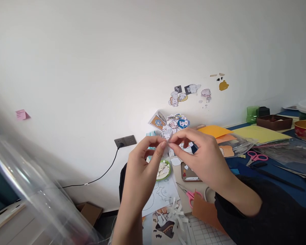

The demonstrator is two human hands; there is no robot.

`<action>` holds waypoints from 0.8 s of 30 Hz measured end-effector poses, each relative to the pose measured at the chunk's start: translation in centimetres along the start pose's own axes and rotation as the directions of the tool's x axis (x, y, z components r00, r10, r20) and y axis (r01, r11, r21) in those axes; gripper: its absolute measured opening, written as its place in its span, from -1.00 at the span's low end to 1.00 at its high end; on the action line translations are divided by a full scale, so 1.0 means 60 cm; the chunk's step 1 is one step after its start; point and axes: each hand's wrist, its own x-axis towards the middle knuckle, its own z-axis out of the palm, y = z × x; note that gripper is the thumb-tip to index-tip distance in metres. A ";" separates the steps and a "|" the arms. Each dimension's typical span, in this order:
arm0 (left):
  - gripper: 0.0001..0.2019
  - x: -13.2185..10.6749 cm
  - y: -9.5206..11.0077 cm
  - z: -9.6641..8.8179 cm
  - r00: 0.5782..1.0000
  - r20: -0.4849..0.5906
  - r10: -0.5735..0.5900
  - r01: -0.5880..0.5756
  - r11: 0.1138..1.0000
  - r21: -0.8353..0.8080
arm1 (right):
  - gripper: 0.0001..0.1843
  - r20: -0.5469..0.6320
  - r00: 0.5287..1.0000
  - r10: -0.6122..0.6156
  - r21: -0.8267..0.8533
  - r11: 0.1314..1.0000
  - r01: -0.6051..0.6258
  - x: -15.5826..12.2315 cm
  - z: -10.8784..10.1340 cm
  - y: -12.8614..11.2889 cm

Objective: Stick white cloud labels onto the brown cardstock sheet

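Pinching thumb to forefinger in the head view, the left hand (141, 170) and the right hand (202, 154) are meeting at their tips and grasping a small pale piece (169, 138), mostly hidden by their grip, above the green bowl (169, 173). White scraps (163, 168) are lying inside that bowl. On its near side, a line-drawn sheet (168, 194) is lying, with white paper strips (177, 212) spreading below. Right of the bowl, a shallow tin (185, 173) is sitting; nearer right, pink scissors (191, 196) are resting beside orange-brown paper (206, 212). Farther right of the bowl, the blue desk (272, 185) is carrying yellow paper (262, 133).
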 end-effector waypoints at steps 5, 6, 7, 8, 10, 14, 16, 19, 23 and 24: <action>-0.91 -0.004 0.003 -0.001 0.991 -0.023 0.130 -0.123 0.974 0.193 | -0.91 0.065 0.984 0.163 0.170 0.970 -0.172 0.000 -0.005 -0.004; -0.90 -0.005 0.005 -0.001 0.988 -0.020 0.154 -0.145 0.963 0.228 | -0.91 0.061 0.983 0.176 0.188 0.965 -0.184 0.000 -0.005 -0.004; -0.90 -0.006 0.006 -0.001 0.984 -0.016 0.176 -0.167 0.952 0.256 | -0.91 0.049 0.982 0.183 0.199 0.962 -0.189 0.000 -0.005 -0.005; -0.89 -0.007 0.008 0.000 0.981 -0.012 0.196 -0.185 0.943 0.279 | -0.90 0.037 0.982 0.185 0.205 0.960 -0.189 0.000 -0.005 -0.005; -0.89 -0.010 0.010 0.001 0.975 -0.004 0.222 -0.209 0.928 0.309 | -0.89 0.023 0.984 0.179 0.209 0.961 -0.179 0.000 -0.004 -0.006; -0.88 -0.014 0.012 0.002 0.974 0.003 0.225 -0.214 0.922 0.322 | -0.87 0.077 0.982 0.170 0.238 0.954 -0.184 0.000 -0.005 -0.006; -0.88 -0.014 0.012 0.002 0.975 0.004 0.221 -0.211 0.922 0.325 | -0.84 0.106 0.980 0.171 0.259 0.946 -0.193 0.002 -0.007 -0.005; -0.87 -0.011 0.012 0.002 0.976 0.009 0.216 -0.207 0.924 0.323 | -0.82 0.137 0.976 0.168 0.285 0.937 -0.201 0.004 -0.011 -0.003; -0.88 -0.010 0.011 0.003 0.977 0.017 0.211 -0.206 0.929 0.307 | -0.80 0.180 0.969 0.170 0.318 0.922 -0.221 0.007 -0.015 0.002; -0.88 -0.010 0.011 0.003 0.978 0.017 0.208 -0.204 0.931 0.303 | -0.80 0.190 0.967 0.172 0.324 0.918 -0.227 0.008 -0.016 0.002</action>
